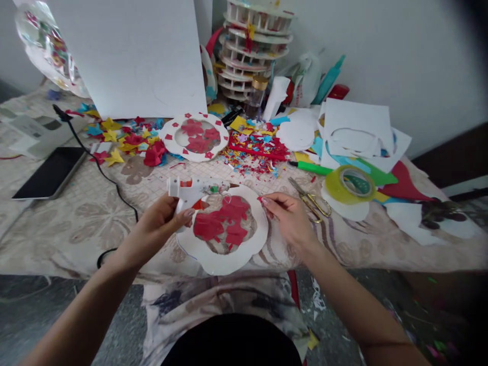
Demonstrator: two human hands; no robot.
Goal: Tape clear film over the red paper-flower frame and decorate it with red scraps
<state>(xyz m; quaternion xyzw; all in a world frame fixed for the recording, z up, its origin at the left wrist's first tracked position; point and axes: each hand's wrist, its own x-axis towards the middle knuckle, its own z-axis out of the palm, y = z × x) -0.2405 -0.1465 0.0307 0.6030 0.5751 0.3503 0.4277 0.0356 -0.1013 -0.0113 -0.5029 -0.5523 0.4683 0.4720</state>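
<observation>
My left hand (pixel 162 216) is closed round the grip of a white hot glue gun (pixel 198 187), whose nozzle points right over the upper rim of a white scalloped paper frame (pixel 217 262). Red paper flower shapes (pixel 233 216) show in the frame's see-through middle. At the frame's right edge, my right hand (pixel 284 213) pinches a small red paper piece (pixel 261 199) between thumb and fingertips. Just beyond lies a second scalloped frame (pixel 171 136) dotted with small red pieces around its rim. Gold-handled scissors (pixel 310 199) rest to the right of my right hand.
Colourful paper stars (pixel 112 137) and scraps (pixel 259 147) spread across the back. A yellow tape roll (pixel 348 184), a green pen (pixel 314 168) and white paper (pixel 358 122) lie right. A phone (pixel 51 173) and black cord (pixel 114 180) lie left. A tiered stand (pixel 255 51) rises behind.
</observation>
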